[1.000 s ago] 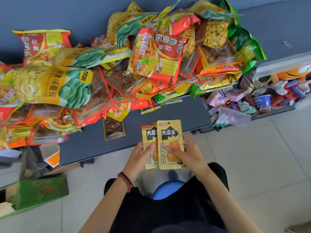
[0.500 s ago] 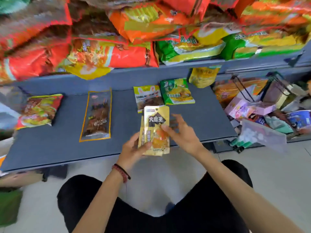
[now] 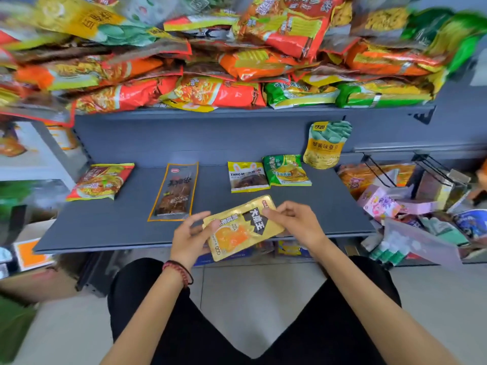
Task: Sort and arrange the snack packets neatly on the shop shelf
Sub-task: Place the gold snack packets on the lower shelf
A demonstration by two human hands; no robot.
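One gold packet [image 3: 243,227] in the grip, tilted, top end up and to the right. Hangs over the front lip of the grey shelf [image 3: 105,230], part above the board, part past it. Pinched at the lower-left end by the left hand [image 3: 188,238], thumb on the face, fingers curled behind. Nipped at the upper-right edge by the right hand [image 3: 292,225], fingertips bent onto the black label. Cannot tell about any second packet behind it.

Just beyond the grip, bare grey board, open up to the back row. Ahead and left of the grip, a long clear packet [image 3: 175,192] with an orange border, flat, near end close to the left hand's fingers. Straight ahead, a yellow packet [image 3: 247,176] touching a green packet [image 3: 286,171] on its right. Farther right, an upright pouch [image 3: 326,144] against the back panel. Far left, a red packet [image 3: 101,181] near the shelf's side edge.

Overhead, a heap of packets [image 3: 210,90] overhanging the upper lip. Right of the grip, past the shelf's end, a jumble of boxes [image 3: 421,219]. Below the wrists, pale floor tiles [image 3: 263,299].
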